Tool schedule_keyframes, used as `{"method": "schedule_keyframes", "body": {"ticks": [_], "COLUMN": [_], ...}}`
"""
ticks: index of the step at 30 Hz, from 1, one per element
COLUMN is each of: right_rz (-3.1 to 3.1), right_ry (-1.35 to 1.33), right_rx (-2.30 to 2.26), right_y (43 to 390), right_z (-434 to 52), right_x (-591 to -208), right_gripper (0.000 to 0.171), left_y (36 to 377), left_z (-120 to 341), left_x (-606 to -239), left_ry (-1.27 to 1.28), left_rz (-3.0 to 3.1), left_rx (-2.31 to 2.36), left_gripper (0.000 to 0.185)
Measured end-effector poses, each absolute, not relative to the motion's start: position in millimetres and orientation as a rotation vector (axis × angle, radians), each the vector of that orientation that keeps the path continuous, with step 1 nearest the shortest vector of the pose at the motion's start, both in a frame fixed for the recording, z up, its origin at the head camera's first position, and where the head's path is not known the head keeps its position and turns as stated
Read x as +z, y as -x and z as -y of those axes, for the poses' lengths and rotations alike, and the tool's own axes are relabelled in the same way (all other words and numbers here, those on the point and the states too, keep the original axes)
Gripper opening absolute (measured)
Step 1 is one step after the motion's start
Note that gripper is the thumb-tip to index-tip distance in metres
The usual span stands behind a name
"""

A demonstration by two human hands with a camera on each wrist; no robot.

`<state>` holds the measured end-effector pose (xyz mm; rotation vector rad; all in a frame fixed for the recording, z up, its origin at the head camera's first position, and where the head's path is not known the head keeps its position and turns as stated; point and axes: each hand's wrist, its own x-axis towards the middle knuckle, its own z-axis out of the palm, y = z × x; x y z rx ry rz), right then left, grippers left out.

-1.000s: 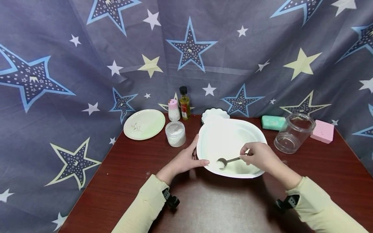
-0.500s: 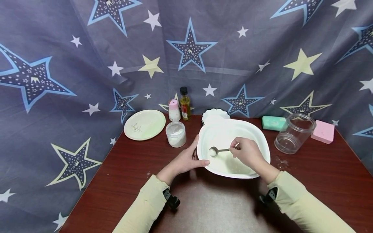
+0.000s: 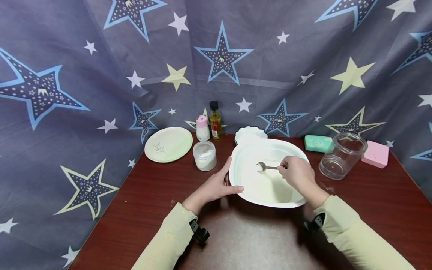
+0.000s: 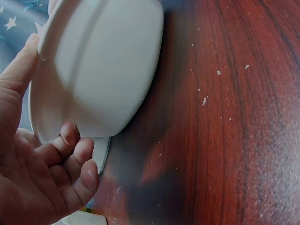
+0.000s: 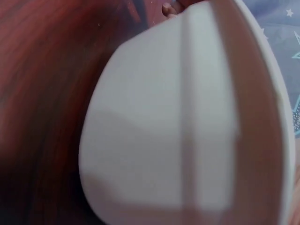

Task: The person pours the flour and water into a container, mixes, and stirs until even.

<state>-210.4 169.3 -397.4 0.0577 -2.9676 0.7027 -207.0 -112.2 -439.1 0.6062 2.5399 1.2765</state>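
Note:
A white oval basin [image 3: 244, 150] stands at the middle of the table. At its left edge my left hand [image 3: 219, 185] holds the rim, thumb on top. In the left wrist view that hand [image 4: 44, 164] has several fingers curled beside the basin's outer wall [image 4: 112, 61]. My right hand [image 3: 298, 172] pinches the handle of a metal spoon [image 3: 261, 167] over the basin's inside. Something white, like powder, lies in the spoon's bowl. The right wrist view shows mostly the basin's outer wall [image 5: 140, 117]; the spoon is hidden there.
Behind the basin sits a scalloped white dish [image 3: 251, 133]. To the left are a jar of white powder [image 3: 205, 159], a pink-topped shaker [image 3: 202, 129], an oil bottle [image 3: 215, 122] and a plate [image 3: 175, 146]. A clear jar [image 3: 341, 157], green sponge [image 3: 317, 143] and pink sponge [image 3: 376, 154] stand right.
Inside the basin the spoon, in my right hand, went from the front toward the left and back, then to the right. My left hand has stayed at the rim.

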Motion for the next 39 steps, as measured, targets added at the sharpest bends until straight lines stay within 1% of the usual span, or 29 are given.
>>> {"method": "schedule_keyframes", "body": {"ticks": [4,15,26,34,39], "right_rz": [2.987,2.941,2.939,3.012,3.104], "right_ry": [-0.026,-0.135,-0.207,-0.304,-0.348], "right_rx": [0.642,0.448,0.392,0.421,0.511], "right_y": [208.2,199.5,189.7,180.8,175.9], "right_z": [-180.1,-200.8,-213.9,-222.8,-228.9], "right_x": [-392.8,-383.7,-373.5,-362.6,-357.5], "right_gripper": [0.012,0.003,0.002,0.011,0.012], "left_y": [207.0,206.7,206.6,206.5,206.4], "left_z": [112.1,112.7,112.7,112.4,112.9], "left_x": [-439.6,-437.3,-436.4,-436.9,-437.0], "left_ry": [-0.605,-0.597,-0.601,-0.614,-0.608], "left_rz": [-2.534,-2.535,-2.532,-2.524,-2.508], "left_rx": [1.278,1.271,1.27,1.282,1.289], "left_gripper": [0.111,0.11,0.11,0.11,0.11]}}
